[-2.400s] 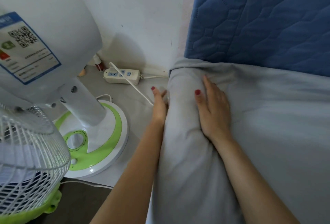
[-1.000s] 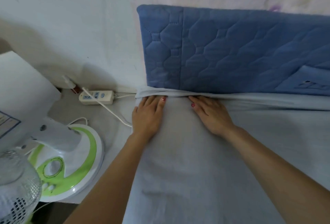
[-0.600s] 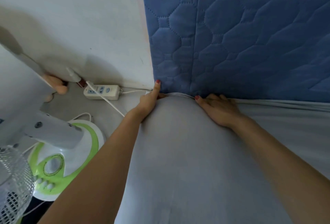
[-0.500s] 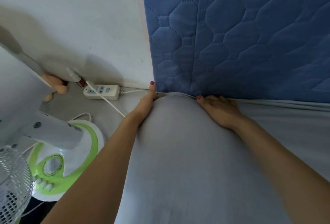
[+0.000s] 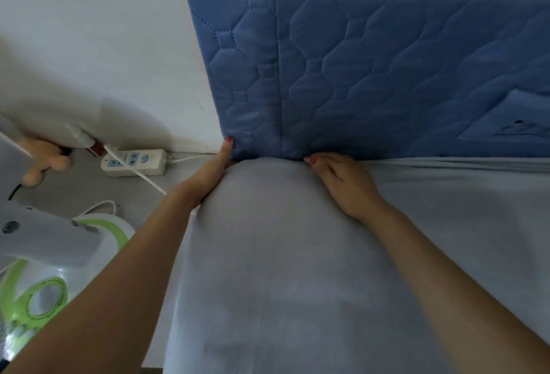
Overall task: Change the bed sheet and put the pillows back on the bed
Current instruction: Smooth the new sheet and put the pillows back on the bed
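At headboard, hands tucking grey sheet

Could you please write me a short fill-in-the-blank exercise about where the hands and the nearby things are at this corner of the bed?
1. Both hands press the grey sheet at the foot of the quilted ____ headboard.
2. The left hand lies at the bed's corner, its thumb pointing ____.
3. The white power strip lies on the ____ by the wall.
4. The right hand lies on ____ of the mattress.

Missing words: blue; up; floor; top
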